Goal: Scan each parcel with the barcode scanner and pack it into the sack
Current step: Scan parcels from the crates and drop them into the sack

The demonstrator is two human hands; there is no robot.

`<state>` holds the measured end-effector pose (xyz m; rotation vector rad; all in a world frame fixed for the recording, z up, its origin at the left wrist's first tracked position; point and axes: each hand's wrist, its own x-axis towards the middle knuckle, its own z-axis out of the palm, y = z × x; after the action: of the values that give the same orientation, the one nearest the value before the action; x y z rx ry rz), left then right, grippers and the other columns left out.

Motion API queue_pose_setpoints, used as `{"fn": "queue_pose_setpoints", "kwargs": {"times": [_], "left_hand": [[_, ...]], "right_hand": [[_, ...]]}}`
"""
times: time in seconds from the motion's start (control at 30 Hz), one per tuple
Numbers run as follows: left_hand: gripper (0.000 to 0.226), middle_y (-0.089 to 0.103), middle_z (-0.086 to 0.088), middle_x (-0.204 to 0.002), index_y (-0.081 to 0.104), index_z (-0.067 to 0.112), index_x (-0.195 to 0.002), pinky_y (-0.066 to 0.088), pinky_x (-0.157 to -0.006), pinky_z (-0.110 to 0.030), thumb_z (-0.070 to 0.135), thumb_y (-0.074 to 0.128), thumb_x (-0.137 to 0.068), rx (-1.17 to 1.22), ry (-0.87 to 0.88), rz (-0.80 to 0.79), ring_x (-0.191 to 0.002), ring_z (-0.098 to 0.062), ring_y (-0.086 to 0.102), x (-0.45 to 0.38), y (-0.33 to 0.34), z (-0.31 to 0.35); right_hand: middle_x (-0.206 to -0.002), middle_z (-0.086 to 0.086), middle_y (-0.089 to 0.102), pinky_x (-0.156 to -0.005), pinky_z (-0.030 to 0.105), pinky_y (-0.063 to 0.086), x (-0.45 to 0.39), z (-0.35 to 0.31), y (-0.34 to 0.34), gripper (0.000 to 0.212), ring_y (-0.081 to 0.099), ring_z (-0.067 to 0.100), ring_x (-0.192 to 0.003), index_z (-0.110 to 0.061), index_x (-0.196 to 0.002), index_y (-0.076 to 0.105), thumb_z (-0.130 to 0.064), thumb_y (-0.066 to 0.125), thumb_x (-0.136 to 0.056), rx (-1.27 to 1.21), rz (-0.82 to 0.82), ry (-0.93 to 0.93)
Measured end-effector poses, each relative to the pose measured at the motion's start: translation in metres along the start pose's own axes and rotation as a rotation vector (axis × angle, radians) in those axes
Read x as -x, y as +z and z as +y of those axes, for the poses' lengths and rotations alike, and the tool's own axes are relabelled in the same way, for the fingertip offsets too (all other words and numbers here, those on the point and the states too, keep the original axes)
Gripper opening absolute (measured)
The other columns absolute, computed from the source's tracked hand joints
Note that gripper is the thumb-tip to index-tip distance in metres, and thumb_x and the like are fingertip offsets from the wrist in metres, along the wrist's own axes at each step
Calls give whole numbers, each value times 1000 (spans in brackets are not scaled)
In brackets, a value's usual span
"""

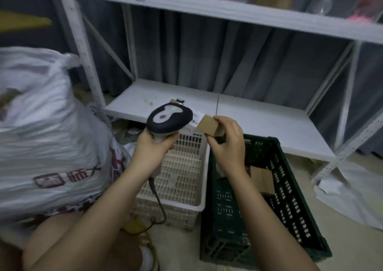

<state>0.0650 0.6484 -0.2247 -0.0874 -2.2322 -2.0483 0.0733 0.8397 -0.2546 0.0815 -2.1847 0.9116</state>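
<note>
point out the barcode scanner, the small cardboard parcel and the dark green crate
black and white handheld barcode scanner (169,118): head view, on top of its head
small brown cardboard parcel (208,124): head view, on its bare cardboard face
dark green slotted plastic crate (290,189): head view, on its right wall

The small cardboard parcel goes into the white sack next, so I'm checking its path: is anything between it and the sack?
Yes. The barcode scanner, held in the left hand, sits between the parcel in the right hand and the sack.

floor, green crate (beside white basket)
</note>
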Motion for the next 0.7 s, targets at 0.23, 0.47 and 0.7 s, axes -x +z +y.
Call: {"fn": "queue_pose_setpoints", "kwargs": {"times": [0.23,0.47,0.7], "left_hand": [[20,64,4,-69,62,16,-101,48,-54,-14,18,72,-84,5,234,263,-53,3,58,27,-116,110],[21,64,2,-67,64,17,-101,50,-61,-25,28,71,-84,39,289,493,-60,-6,61,52,-238,160],[19,64,-2,-75,62,13,-105,49,-62,-25,18,67,-87,31,196,468,-62,-8,61,53,-264,137]], "right_hand": [[-117,-2,58,-90,23,45,-67,-160,23,43,55,18,-106,-12,-120,60,-11,73,-79,-260,31,-304],[-123,5,60,-98,25,38,-108,-295,85,46,53,24,-115,-9,-121,61,-2,70,-77,-260,-29,-568],[-152,1,40,-111,32,34,-106,-297,140,61,40,20,-137,-19,-149,37,-17,60,-93,-53,-707,-329]]}}
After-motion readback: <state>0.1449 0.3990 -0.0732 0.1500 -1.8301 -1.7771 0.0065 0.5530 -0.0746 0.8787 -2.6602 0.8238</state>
